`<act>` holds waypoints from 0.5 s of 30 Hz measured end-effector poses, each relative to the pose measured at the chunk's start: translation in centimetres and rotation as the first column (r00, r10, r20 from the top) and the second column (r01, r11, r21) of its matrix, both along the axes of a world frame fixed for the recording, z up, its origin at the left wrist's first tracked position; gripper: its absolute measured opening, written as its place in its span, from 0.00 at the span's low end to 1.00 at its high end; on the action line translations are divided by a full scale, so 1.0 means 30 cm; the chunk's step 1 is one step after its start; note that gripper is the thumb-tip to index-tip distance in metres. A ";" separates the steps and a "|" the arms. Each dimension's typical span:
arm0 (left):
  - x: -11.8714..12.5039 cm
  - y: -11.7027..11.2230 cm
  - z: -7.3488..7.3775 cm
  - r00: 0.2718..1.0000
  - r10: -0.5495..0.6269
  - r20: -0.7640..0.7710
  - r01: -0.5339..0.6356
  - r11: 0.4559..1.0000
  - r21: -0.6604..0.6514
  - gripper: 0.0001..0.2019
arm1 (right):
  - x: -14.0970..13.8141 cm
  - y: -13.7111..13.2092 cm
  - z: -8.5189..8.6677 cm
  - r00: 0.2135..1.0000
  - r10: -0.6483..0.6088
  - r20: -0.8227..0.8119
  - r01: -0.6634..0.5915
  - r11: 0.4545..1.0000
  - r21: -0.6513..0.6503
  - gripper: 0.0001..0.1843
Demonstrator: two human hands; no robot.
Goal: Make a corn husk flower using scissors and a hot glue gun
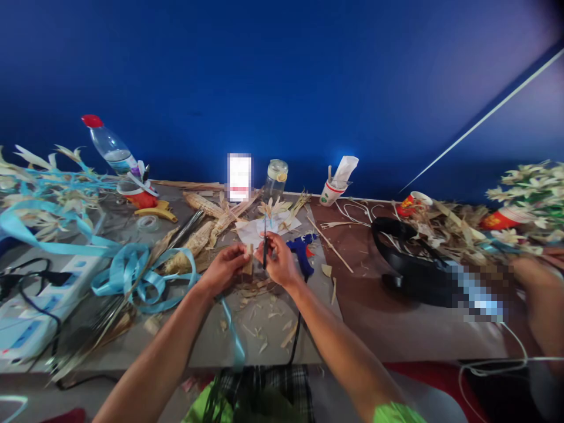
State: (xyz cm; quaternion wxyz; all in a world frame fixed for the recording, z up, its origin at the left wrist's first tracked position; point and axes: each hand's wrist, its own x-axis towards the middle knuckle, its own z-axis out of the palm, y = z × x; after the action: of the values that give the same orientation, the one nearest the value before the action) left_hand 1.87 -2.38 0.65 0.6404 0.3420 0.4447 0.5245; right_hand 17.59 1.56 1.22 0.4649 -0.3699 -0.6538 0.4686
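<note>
My left hand (225, 269) is closed on a small strip of dried corn husk (248, 264), pinched between thumb and fingers. In my right hand (282, 263) are dark scissors (265, 251), held upright close beside the strip. I cannot tell whether the blades touch it. Just behind my hands, a flower made of husk (272, 211) lies by a white sheet of paper (288, 222). A blue glue gun (301, 251) rests to the right of my right hand. Husk scraps (259, 329) are scattered below my hands.
Light blue ribbon (127, 273), corn cobs (194, 244) and a white power strip (48, 311) lie left. A bottle (112, 147) and a lidded jar (275, 179) stand behind. At right are a black headband-like object (414, 270), paper cups (332, 191) and another person's arm (540, 294).
</note>
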 end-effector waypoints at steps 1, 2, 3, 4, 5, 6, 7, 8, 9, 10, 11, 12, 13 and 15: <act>-0.001 0.004 0.003 0.996 0.083 0.044 -0.083 0.996 0.010 0.13 | 0.002 -0.006 0.004 1.000 0.008 -0.007 -0.008 1.000 -0.008 0.23; -0.003 0.008 0.007 0.982 0.169 0.086 -0.171 0.985 0.020 0.14 | 0.004 -0.012 0.008 1.000 0.030 -0.005 -0.030 0.999 -0.024 0.23; -0.008 0.012 0.012 0.960 0.250 0.123 -0.255 0.966 0.031 0.14 | 0.006 -0.019 0.011 0.998 0.066 0.007 -0.065 0.997 -0.044 0.22; -0.013 0.016 0.017 0.937 0.315 0.152 -0.324 0.945 0.040 0.15 | 0.007 -0.026 0.013 0.994 0.109 0.032 -0.107 0.992 -0.063 0.21; -0.019 0.020 0.022 0.913 0.370 0.173 -0.383 0.922 0.048 0.15 | 0.007 -0.033 0.013 0.986 0.152 0.073 -0.146 0.986 -0.074 0.21; -0.024 0.022 0.025 0.891 0.412 0.189 -0.429 0.902 0.055 0.15 | 0.006 -0.039 0.011 0.974 0.186 0.131 -0.178 0.981 -0.075 0.21; -0.029 0.025 0.028 0.875 0.440 0.200 -0.459 0.887 0.058 0.16 | 0.005 -0.045 0.008 0.957 0.209 0.199 -0.200 0.978 -0.064 0.20; -0.033 0.027 0.029 0.863 0.460 0.206 -0.481 0.874 0.063 0.16 | 0.002 -0.049 0.004 0.938 0.219 0.269 -0.215 0.976 -0.044 0.20; -0.036 0.028 0.030 0.857 0.473 0.207 -0.495 0.866 0.069 0.17 | 0.000 -0.052 0.000 0.919 0.217 0.329 -0.223 0.975 -0.020 0.20; -0.038 0.029 0.029 0.853 0.483 0.198 -0.505 0.860 0.080 0.17 | -0.002 -0.054 -0.004 0.903 0.208 0.377 -0.226 0.974 0.004 0.20; -0.038 0.029 0.027 0.852 0.490 0.183 -0.512 0.854 0.094 0.17 | -0.003 -0.056 -0.007 0.889 0.200 0.411 -0.229 0.973 0.022 0.20; -0.038 0.029 0.026 0.853 0.497 0.160 -0.516 0.850 0.110 0.17 | -0.003 -0.056 -0.008 0.879 0.195 0.436 -0.233 0.972 0.034 0.20; -0.037 0.029 0.023 0.854 0.503 0.134 -0.518 0.846 0.123 0.17 | -0.003 -0.056 -0.007 0.870 0.194 0.454 -0.237 0.971 0.039 0.20; -0.035 0.029 0.020 0.856 0.510 0.090 -0.518 0.845 0.134 0.16 | 0.001 -0.057 0.000 0.857 0.194 0.478 -0.245 0.969 0.045 0.20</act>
State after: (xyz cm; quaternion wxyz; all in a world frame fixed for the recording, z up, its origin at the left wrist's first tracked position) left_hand 0.81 -1.51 1.25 0.4597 0.2452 0.4620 0.7177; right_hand 17.61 -0.15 1.22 0.2549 -0.3707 -0.8081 0.3803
